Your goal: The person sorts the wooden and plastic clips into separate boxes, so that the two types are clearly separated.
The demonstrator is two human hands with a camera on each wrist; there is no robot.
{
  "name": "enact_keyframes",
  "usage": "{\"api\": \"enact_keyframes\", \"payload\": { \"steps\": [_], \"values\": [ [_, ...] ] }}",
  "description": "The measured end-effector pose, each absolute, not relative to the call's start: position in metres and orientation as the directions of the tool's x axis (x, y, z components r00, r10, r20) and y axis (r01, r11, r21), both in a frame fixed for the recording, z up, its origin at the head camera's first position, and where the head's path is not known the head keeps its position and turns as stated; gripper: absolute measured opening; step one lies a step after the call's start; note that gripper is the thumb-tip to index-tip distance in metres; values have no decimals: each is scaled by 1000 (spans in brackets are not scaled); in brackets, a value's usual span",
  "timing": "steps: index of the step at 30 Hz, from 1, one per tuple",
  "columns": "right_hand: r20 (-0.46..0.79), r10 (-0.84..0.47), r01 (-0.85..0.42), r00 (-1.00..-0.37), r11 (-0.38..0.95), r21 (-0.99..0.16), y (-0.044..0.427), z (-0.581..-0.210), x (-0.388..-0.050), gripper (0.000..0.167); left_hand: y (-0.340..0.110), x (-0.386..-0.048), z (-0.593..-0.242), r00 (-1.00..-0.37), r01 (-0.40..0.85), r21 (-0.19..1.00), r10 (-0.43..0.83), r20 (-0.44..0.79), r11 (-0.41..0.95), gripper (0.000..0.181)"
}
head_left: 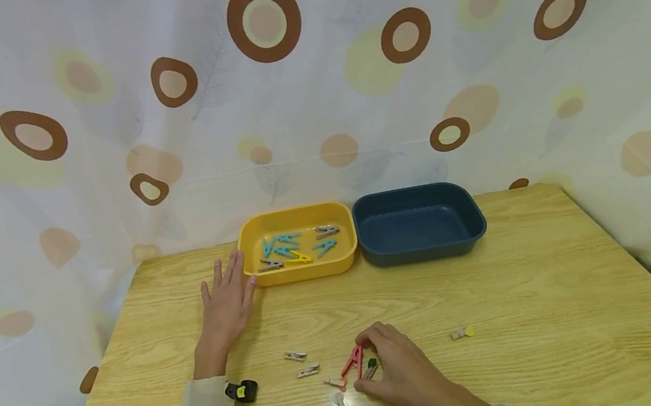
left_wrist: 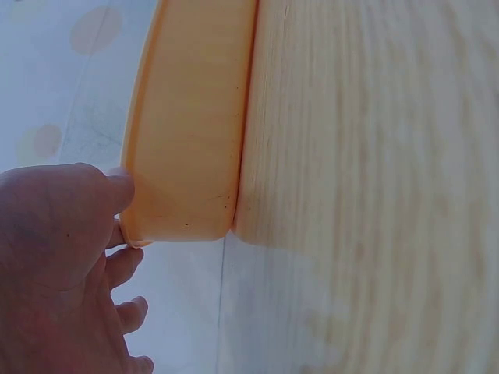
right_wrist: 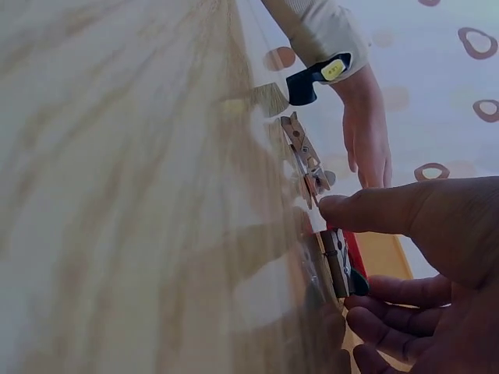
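My right hand is low over the table with thumb and fingertips at opposite ends of a red clothespin, pinching it. Close by, partly inside the hand's curve, lies a wooden clothespin with a dark green piece; in the right wrist view this wooden clothespin partly hides the red one. My left hand, fingers extended and spread, rests against the left corner of the yellow tray. In the left wrist view its thumb touches the wall of the tray. Blue, yellow and greyish clothespins lie inside.
A dark blue tray stands against the yellow one's right side. Several small wooden clothespins are scattered left of my right hand. Another with a yellow piece lies to the right. A patterned cloth hangs behind the table.
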State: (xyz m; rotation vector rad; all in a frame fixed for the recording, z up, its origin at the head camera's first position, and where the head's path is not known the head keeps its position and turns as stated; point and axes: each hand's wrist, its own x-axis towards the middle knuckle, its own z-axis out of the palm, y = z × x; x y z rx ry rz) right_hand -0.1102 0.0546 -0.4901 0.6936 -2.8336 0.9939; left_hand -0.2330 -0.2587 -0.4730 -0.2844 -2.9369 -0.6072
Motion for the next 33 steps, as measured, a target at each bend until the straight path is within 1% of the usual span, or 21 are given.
{"api": "enact_keyframes", "payload": {
  "steps": [6,10,18,26,33],
  "values": [
    [194,-363,-394,-911,633,-666,56,-485,-112,52,-259,-234,-473,-974,208,378,157,161,902,63],
    [212,-357,-398,-910,600,-694,59,-480,-115,52,-259,-235,-473,-974,210,374,159,164,903,64],
    [288,-373,-460,-882,552,-695,65,-473,-121,54,-262,-234,-474,-974,209,380,156,167,901,64],
    [300,-388,-477,-871,523,-707,69,-471,-126,54,-262,-233,-474,-974,207,379,154,167,902,64],
    [331,-389,-501,-860,516,-694,72,-467,-135,56,-260,-234,-474,-975,206,380,155,161,902,64]
  ]
}}
